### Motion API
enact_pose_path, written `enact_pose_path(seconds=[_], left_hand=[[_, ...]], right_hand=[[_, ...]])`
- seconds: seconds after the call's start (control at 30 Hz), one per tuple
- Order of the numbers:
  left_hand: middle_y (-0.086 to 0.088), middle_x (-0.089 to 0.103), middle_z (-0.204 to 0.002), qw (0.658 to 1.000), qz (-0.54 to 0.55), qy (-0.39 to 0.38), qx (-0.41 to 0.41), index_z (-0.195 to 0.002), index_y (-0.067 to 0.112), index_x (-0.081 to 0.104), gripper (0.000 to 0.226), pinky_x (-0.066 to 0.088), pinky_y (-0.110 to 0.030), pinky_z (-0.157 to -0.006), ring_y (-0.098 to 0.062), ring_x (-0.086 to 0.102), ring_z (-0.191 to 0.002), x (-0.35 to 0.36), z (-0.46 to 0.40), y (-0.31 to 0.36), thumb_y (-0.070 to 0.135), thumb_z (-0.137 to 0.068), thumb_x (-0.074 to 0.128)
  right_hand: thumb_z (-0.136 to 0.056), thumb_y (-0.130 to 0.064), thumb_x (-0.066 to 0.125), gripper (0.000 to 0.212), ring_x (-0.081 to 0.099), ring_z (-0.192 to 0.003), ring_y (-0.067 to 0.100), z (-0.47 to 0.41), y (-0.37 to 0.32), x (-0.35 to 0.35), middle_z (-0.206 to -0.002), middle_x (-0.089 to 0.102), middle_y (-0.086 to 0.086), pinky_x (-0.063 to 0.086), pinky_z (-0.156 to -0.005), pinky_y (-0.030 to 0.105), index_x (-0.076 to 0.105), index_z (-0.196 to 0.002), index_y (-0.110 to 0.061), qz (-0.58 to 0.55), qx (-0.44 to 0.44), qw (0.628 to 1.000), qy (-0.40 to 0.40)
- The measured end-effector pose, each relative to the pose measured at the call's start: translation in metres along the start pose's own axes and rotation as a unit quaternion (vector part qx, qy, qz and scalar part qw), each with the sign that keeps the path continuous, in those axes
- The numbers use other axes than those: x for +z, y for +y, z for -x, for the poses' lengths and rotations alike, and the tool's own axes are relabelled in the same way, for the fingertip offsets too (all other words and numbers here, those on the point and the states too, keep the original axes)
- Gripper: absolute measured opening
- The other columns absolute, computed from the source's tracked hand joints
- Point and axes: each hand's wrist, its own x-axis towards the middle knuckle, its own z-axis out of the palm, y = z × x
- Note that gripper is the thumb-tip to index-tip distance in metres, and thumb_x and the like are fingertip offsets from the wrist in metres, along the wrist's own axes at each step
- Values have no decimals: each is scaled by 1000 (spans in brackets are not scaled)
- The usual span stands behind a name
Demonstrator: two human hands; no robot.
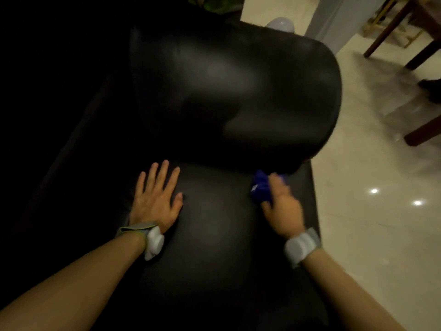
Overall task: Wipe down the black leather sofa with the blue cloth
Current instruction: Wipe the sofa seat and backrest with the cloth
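Right hand curled around the bunched blue cloth, blurred, cloth pressed to the black leather sofa just below the cushion's edge. Left hand well apart on the other side, flat on the seat, fingers straight and spread, holding nothing. White wrist devices strapped behind both hands. Beyond the fingertips, a rounded back cushion, glossy with a dull sheen. Out past the right hand, pale tiled floor with two bright light spots, and dark wooden furniture legs farther off.
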Motion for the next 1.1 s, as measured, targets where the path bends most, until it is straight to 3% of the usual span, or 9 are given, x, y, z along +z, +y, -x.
enact_pose_path(seconds=[0.1, 0.17, 0.27, 0.33, 0.43, 0.63, 0.73, 0.9, 1.1], left_hand=[[-9, 17, -164, 1000, 2, 14, 5, -155, 19, 28, 72, 16, -53, -120, -30, 13, -152, 1, 1, -2, 50, -91, 21], [-10, 19, -164, 1000, 4, 21, 8, -155, 19, 30, 71, 16, -53, -120, -31, 15, -151, 4, 2, -5, 50, -91, 23], [-10, 19, -163, 1000, 8, 26, 11, -155, 18, 31, 70, 17, -54, -119, -31, 16, -151, 7, 1, -6, 49, -92, 25], [-10, 18, -164, 1000, 13, 23, 11, -155, 18, 30, 70, 17, -53, -119, -31, 15, -151, 8, 0, -6, 49, -92, 26], [-9, 17, -164, 1000, 9, 20, 6, -155, 19, 28, 71, 16, -53, -120, -30, 13, -151, 8, 0, -7, 49, -92, 24], [-6, 1, -166, 1000, 14, -2, 8, -158, 25, 10, 74, 2, -49, -122, -26, -3, -153, 2, 3, -9, 54, -90, 7], [-4, -2, -166, 1000, 13, -13, 3, -158, 27, 4, 73, 0, -47, -123, -25, -6, -153, -1, 1, -9, 56, -90, 5], [-3, -20, -164, 994, 30, -103, 3, -156, 28, -11, 72, -7, -45, -122, -24, -19, -150, -14, -7, -15, 56, -99, 23], [-6, -36, -157, 968, 90, -234, -28, -151, 17, -27, 113, -9, -42, -120, -27, -27, -147, -28, 5, -48, 72, -86, 47]], right_hand=[[-89, -23, 61, 78, 24, -147, 25, 0, 1, 0, -162, 19, 6, 14, -118, 30, 19, -155, -16, 23, -95, 994, -42], [-91, -21, 59, 73, 22, -147, 29, -12, 22, -9, -162, 18, 8, 8, -120, 33, 22, -154, -13, 35, -24, 998, -54], [-93, -16, 56, 57, 36, -136, 40, -27, 51, -28, -154, 31, 19, 27, -114, 46, 36, -145, -3, -10, 157, 987, -11], [-93, -17, 55, 53, 38, -132, 41, -30, 40, -24, -148, 36, 22, 29, -111, 47, 39, -140, 1, -17, 196, 980, 20], [-93, -24, 56, 68, 20, -146, 32, -20, -12, 1, -160, 22, 13, 15, -120, 42, 26, -152, -7, -14, 129, 991, 23], [-92, -44, 55, 76, 21, -147, 26, -3, -70, 25, -162, 18, 1, 29, -115, 39, 19, -155, -20, 6, -37, 999, -32], [-96, -41, 55, 70, 25, -146, 30, 0, -47, 8, -162, 21, -3, 34, -110, 42, 20, -154, -26, -49, 24, 997, -50], [-100, -31, 51, 65, 14, -149, 32, 20, -22, -3, -162, 16, 8, 15, -122, 43, 18, -155, -15, -106, 147, 983, -9], [-101, -23, 50, 66, 7, -150, 28, 15, -30, -4, -163, 7, 13, 7, -123, 43, 15, -154, -8, -66, 162, 984, -34]])
